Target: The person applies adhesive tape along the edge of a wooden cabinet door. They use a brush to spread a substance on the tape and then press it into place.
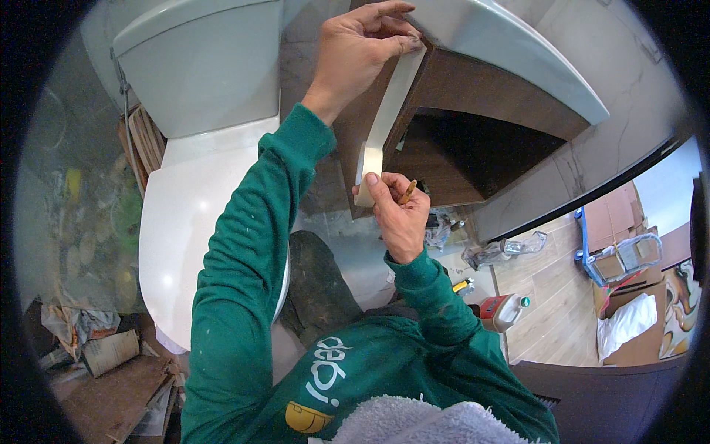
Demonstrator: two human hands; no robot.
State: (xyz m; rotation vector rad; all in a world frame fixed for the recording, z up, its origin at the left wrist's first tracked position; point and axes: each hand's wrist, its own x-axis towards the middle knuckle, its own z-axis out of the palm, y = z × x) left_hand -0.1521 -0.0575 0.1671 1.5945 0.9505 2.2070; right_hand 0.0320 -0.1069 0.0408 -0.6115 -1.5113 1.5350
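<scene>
A pale strip of masking tape (396, 100) runs down the front edge of a brown wood-grain vanity cabinet (473, 78), below a white washbasin (518, 44). At the top, just under the basin's rim, my left hand (359, 55) pinches the strip's upper end against the cabinet corner. Lower down, my right hand (403, 218) grips the tape roll (367, 177), thumb on its outer face, with the strip pulled out from it. A thin yellow-brown stick (407, 192), perhaps a pencil, also sticks out between my right fingers. The cabinet's front has a dark opening (473, 152).
A white toilet (211, 222) stands close on my left, its lid down. Boards and debris (111, 362) lie at the lower left. On the right are a red-and-white jug (505, 312), clear plastic wrapping (510, 250), a blue hand trolley (617, 255) and cardboard boxes (629, 325).
</scene>
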